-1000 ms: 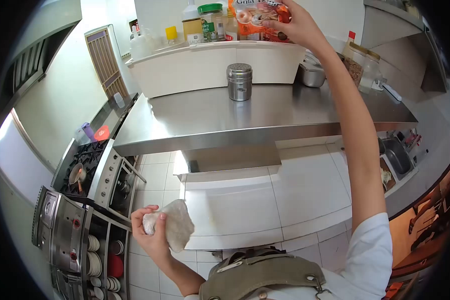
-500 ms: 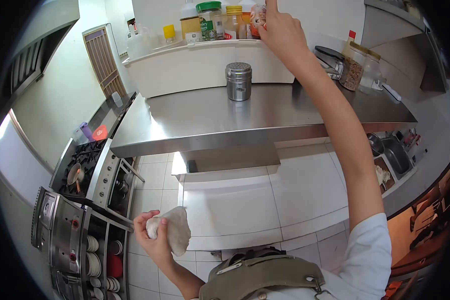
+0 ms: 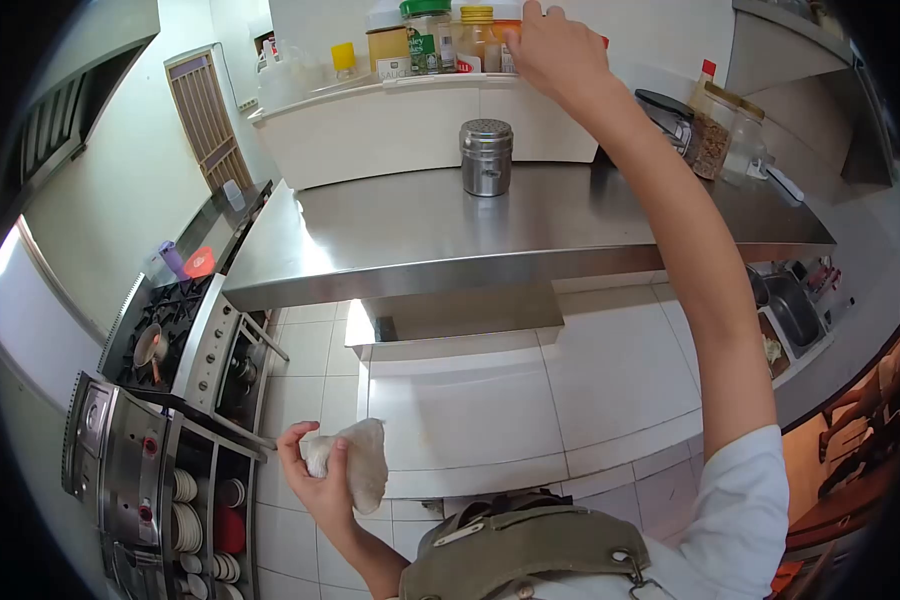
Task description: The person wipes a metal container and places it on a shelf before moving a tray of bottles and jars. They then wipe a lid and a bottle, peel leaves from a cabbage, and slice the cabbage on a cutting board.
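My left hand (image 3: pixel 322 480) grips a bunched whitish cloth (image 3: pixel 368 462) low in view, above the tiled floor. My right hand (image 3: pixel 562 58) reaches up to the row of jars at the back. Its fingers are bent, with the tips hidden behind the hand; what they hold cannot be made out. A bit of red shows at its right edge. Left of that hand stand an orange-lidded jar (image 3: pixel 505 32), a yellow-lidded jar (image 3: pixel 475 42) and a green-lidded jar (image 3: pixel 428 38). A metal shaker (image 3: pixel 486 158) with a perforated top stands upright on the steel counter (image 3: pixel 400 225).
A raised white ledge (image 3: pixel 380 130) backs the counter. More jars, one of them brown-filled (image 3: pixel 712 140), stand at its right end. To the left are a stove (image 3: pixel 175 325) with a pan (image 3: pixel 152 345) and a rack of plates (image 3: pixel 186 525). A sink (image 3: pixel 795 308) is at right.
My right hand has shifted slightly right and turned; the patterned red-and-white thing beside its thumb is out of sight. My left hand still grips the cloth, its fingers slightly shifted.
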{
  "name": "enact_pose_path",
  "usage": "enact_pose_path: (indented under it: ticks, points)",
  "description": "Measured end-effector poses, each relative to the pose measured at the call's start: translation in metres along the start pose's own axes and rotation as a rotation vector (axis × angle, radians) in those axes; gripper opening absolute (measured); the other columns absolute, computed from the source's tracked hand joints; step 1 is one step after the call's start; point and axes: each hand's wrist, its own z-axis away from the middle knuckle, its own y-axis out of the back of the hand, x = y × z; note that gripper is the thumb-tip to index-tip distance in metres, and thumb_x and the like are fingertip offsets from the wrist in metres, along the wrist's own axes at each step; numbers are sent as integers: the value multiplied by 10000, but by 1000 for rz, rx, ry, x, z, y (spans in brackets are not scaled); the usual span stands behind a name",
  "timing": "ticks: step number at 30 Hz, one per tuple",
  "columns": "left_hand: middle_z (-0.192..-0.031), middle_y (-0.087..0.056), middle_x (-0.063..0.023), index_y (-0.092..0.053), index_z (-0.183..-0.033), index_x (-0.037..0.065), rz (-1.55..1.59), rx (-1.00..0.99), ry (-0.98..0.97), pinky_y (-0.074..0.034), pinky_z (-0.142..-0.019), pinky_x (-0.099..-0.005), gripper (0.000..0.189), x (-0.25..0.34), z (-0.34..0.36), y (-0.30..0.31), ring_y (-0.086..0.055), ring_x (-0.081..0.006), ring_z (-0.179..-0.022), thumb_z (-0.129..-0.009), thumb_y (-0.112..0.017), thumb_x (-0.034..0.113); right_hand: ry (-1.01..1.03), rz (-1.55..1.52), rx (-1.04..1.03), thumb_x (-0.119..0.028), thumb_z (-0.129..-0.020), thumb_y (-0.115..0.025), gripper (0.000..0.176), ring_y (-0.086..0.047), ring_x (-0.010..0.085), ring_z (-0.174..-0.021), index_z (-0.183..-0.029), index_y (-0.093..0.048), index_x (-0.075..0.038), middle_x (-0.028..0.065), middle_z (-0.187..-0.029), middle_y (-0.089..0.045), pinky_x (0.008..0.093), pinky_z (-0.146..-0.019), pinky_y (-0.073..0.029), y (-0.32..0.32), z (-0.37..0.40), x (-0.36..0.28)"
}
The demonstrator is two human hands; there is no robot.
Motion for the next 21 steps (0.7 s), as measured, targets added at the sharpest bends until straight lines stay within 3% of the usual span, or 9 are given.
enact_pose_path:
  ticks: [7, 9, 11, 13, 15, 16, 17, 19, 21]
  points:
    - [-1037, -512, -56, -528, -1034, 37, -57, -23, -39, -390, -876, -272, 347, -15, -2, 4, -485, -156, -958, -734, -700, 9, 24, -224, -175, -198, -889, -485, 445, -662, 364, -886, -1272, -486, 30, 293, -937, -657, 439, -763, -534, 51, 13, 17]
    - [-1036, -509, -58, -522, -1038, 39, -27, -72, -23, -401, -863, -270, 353, -15, -1, 1, -486, -153, -951, -729, -689, 4, -179, -337, -303, -247, -912, -481, 533, -661, 373, -894, -1380, -401, -6, 287, -996, -652, 453, -788, -525, 72, 22, 18]
    - [-1044, -503, -61, -512, -1059, 41, 10, -157, 8, -409, -857, -272, 377, -10, 2, -6, -489, -154, -952, -723, -680, 1, -218, -424, -339, -476, -897, -526, 692, -670, 339, -935, -1402, -377, -26, 271, -984, -665, 444, -813, -525, 93, 51, 28]
    - [-1052, -497, -64, -503, -1080, 43, 44, -258, 41, -416, -852, -273, 402, -4, 6, -16, -492, -155, -953, -717, -671, -2, 117, -623, -10, -164, -855, -632, 476, -541, 117, -623, -1308, -512, -89, 46, -726, -592, 271, -578, -459, 89, 107, 36]
    - [-1080, -481, -68, -477, -1131, 49, 130, -575, 161, -427, -847, -274, 467, 0, 11, -29, -502, -155, -951, -702, -652, -3, 156, -873, -351, -154, -847, -597, 479, -557, 141, -585, -1317, -514, -111, 45, -703, -584, 256, -565, -463, 107, 172, 27]
    - [-1099, -473, -73, -470, -1145, 51, 171, -724, 185, -425, -863, -281, 491, 0, 14, -36, -500, -161, -969, -692, -652, -4, 389, -1013, -340, -171, -853, -620, 483, -601, 185, -681, -1323, -518, -130, 52, -819, -620, 290, -632, -492, 100, 211, 23]
    - [-1118, -464, -78, -463, -1158, 53, 214, -870, 209, -422, -879, -288, 515, -2, 18, -44, -497, -168, -987, -682, -652, -5, 538, -897, -732, -220, -849, -664, 565, -608, 238, -884, -1371, -464, -141, 121, -1104, -599, 343, -764, -500, 105, 239, 26]
    - [-1173, -449, -98, -464, -1168, 50, 285, -1140, 122, -391, -949, -317, 543, -4, 25, -64, -456, -193, -1111, -676, -686, -6, 447, -1135, -1130, -277, -848, -680, 655, -562, 296, -1059, -1417, -388, -134, 185, -1303, -480, 385, -864, -469, 88, 293, 23]
    - [-1198, -458, -106, -470, -1178, 49, 359, -1320, 71, -384, -959, -323, 557, 2, 35, -86, -450, -203, -1156, -680, -711, -18, 459, -1191, -944, -260, -854, -670, 708, -524, 339, -1137, -1450, -312, -127, 207, -1380, -385, 375, -881, -457, 49, 348, 29]
